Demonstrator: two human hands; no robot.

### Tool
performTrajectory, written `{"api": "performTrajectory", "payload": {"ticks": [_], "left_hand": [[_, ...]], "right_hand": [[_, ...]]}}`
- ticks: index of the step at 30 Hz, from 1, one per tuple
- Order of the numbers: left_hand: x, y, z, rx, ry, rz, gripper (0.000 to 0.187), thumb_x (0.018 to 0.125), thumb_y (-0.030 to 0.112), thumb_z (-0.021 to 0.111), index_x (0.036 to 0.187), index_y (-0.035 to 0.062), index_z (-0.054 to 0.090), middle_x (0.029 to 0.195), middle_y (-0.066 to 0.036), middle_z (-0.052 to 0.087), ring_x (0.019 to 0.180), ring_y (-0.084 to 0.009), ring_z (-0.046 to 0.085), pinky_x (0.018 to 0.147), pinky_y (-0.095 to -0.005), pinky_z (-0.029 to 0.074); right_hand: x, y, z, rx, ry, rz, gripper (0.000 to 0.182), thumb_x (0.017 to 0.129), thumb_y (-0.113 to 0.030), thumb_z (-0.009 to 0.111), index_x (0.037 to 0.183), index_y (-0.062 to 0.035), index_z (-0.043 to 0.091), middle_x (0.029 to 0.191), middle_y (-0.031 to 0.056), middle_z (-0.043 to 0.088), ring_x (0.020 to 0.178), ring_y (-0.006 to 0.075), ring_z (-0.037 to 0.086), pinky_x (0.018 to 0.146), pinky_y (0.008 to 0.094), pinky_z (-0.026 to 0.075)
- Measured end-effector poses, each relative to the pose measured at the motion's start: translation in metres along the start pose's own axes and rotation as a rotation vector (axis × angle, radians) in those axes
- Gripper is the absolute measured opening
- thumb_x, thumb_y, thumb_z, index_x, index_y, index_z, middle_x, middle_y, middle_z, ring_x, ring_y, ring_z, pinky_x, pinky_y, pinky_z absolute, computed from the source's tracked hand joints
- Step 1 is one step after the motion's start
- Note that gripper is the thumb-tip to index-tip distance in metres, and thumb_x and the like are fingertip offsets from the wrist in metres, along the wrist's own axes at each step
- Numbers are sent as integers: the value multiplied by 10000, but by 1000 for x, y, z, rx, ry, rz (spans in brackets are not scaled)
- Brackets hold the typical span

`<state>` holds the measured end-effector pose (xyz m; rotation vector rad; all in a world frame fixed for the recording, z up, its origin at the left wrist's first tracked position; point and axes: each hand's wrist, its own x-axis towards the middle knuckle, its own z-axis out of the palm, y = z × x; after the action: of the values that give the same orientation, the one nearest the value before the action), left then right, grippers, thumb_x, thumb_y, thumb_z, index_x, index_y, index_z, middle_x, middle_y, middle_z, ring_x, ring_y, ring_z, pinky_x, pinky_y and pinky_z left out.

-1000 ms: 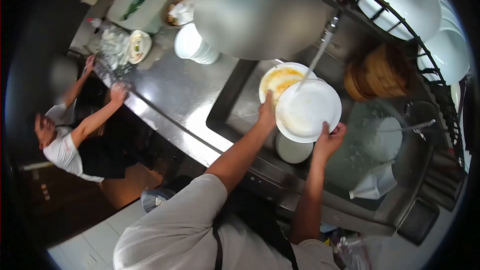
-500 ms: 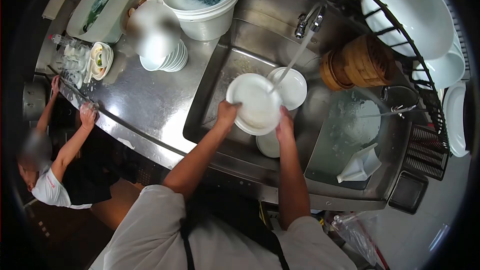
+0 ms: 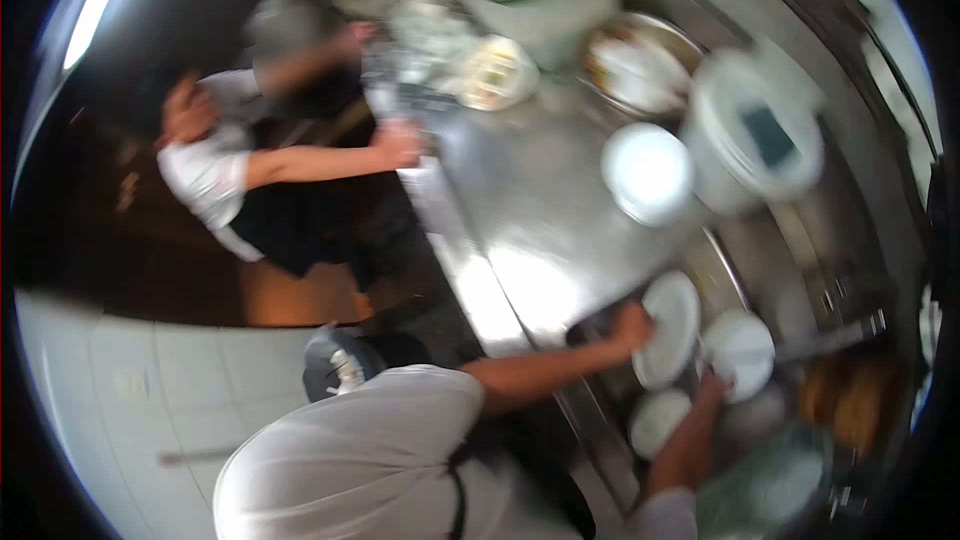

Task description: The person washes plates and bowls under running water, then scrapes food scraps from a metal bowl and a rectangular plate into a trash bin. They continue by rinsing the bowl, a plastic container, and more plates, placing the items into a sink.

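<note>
White plate had tilted, gripped by only the left hand; the right hand had reached 1 other dish, hold too blurred to tell.

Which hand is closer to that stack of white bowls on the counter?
The left. The left hand is below the bowls in the picture, at the edge of a tilted plate; the right hand is lower and farther right, at another plate.
</note>
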<state>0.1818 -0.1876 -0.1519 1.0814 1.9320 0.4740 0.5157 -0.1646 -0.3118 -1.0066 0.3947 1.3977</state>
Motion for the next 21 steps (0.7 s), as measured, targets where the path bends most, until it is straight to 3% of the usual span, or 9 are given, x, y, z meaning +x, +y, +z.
{"api": "performTrajectory", "payload": {"ticks": [2, 9, 13, 15, 17, 18, 19, 20, 21], "left_hand": [[-11, 31, -8, -50, 63, -106, 248, 796, 158, 635, 901, -54, 706, 921, -275, 684, 891, -419, 685, 777, -483, 565], [7, 30, 36, -170, 92, 0, 264, 825, 228, 630, 935, 4, 717, 938, -259, 689, 902, -415, 684, 806, -511, 548], [40, 22, 97, -289, 68, 4, 352, 824, 293, 663, 1020, 2, 694, 969, -271, 682, 947, -416, 672, 828, -507, 534], [49, 21, 124, -346, 65, -6, 427, 824, 336, 678, 1067, -16, 674, 990, -272, 681, 963, -413, 668, 836, -502, 528], [61, 12, 153, -369, 50, -10, 517, 830, 386, 687, 1117, -42, 647, 1003, -264, 683, 969, -407, 667, 841, -496, 522], [63, 3, 163, -410, 51, -37, 553, 819, 413, 694, 1118, -49, 642, 1013, -261, 679, 969, -402, 660, 848, -481, 516], [61, 4, 171, -455, 22, -57, 588, 808, 439, 701, 1118, -56, 638, 1024, -259, 674, 969, -397, 653, 855, -465, 510], [58, 15, 154, -308, -213, -97, 617, 855, 473, 668, 1152, -67, 626, 1079, -240, 665, 988, -349, 648, 863, -468, 508], [53, 14, 158, -537, -311, -79, 577, 911, 441, 619, 1192, -62, 604, 1092, -214, 669, 957, -321, 655, 849, -460, 523]], "right_hand": [[19, -1, 6, -124, 66, -87, 609, 738, -243, 668, 1300, -58, 524, 1340, 176, 525, 1243, 375, 484, 966, 563, 453], [47, -13, -24, -413, 202, -437, 583, 680, -176, 733, 1227, -47, 580, 1295, 173, 548, 1200, 376, 516, 925, 534, 500], [85, -50, -74, -527, 137, -620, 571, 647, -138, 770, 1186, -40, 611, 1270, 171, 561, 1176, 377, 534, 901, 518, 526], [78, -60, -71, -465, 97, -563, 528, 658, -198, 795, 1130, -20, 640, 1191, 167, 609, 1111, 361, 581, 906, 500, 529], [54, -68, -64, -957, 61, -779, 501, 674, -271, 820, 1069, -3, 668, 1099, 156, 656, 1046, 337, 622, 916, 459, 531], [41, -68, -63, -1473, 81, -1067, 498, 682, -308, 832, 1038, 6, 683, 1053, 150, 680, 1013, 325, 643, 921, 439, 532], [30, -66, -63, -1697, 89, -1247, 502, 690, -345, 845, 1008, 14, 697, 1007, 144, 703, 980, 313, 663, 926, 418, 533], [4, -60, -50, -1624, 46, -1142, 502, 693, -326, 847, 1034, 6, 687, 1009, 141, 702, 971, 312, 663, 926, 404, 534], [-25, -51, -33, -1547, 15, -1041, 506, 696, -308, 848, 1061, -3, 677, 1010, 138, 701, 962, 310, 663, 926, 389, 535]]}}
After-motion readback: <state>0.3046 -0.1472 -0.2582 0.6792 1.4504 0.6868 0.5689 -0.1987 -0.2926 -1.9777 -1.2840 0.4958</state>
